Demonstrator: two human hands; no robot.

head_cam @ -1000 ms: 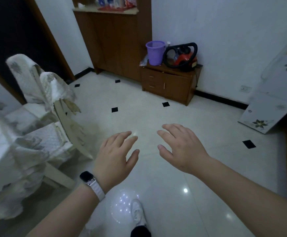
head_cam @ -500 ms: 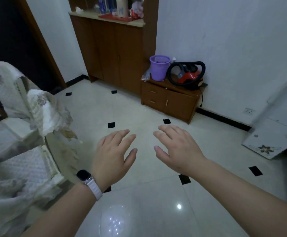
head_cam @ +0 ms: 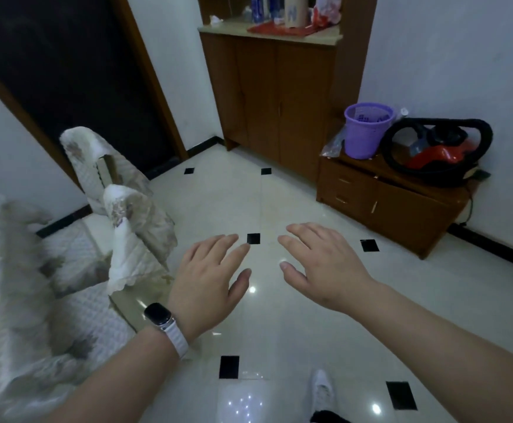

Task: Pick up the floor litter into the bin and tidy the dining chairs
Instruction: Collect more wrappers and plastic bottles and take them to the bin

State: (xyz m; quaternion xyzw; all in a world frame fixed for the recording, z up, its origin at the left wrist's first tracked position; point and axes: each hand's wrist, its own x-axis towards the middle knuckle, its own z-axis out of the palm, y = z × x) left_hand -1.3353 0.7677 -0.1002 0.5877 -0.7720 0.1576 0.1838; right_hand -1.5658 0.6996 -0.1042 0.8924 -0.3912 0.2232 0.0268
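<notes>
The bin (head_cam: 367, 131), a lilac perforated plastic basket, stands upright on a low wooden cabinet (head_cam: 386, 199) against the right wall, just beside a red-and-black vacuum cleaner (head_cam: 432, 155). Left of centre, the nearer dining chair (head_cam: 127, 245) and the farther dining chair (head_cam: 81, 154) stand one behind the other, each backrest draped in a cream quilted cover with a faded floral print and scalloped hem. They stand alongside a cloth-covered desk (head_cam: 1, 270), which is blurred at the left edge. Both hands are held palm-down over the glossy tiled floor (head_cam: 279, 203). The left hand (head_cam: 209, 279), with a smartwatch (head_cam: 157, 314) on its wrist, and the right hand (head_cam: 322, 267) each show a wide grip, fingers spread and relaxed, holding and touching nothing. Against the frame half a second earlier, the hand posture is unchanged, the bin and cabinet lie further right in the view, and a white shoe (head_cam: 322, 389) now shows at the bottom edge.
</notes>
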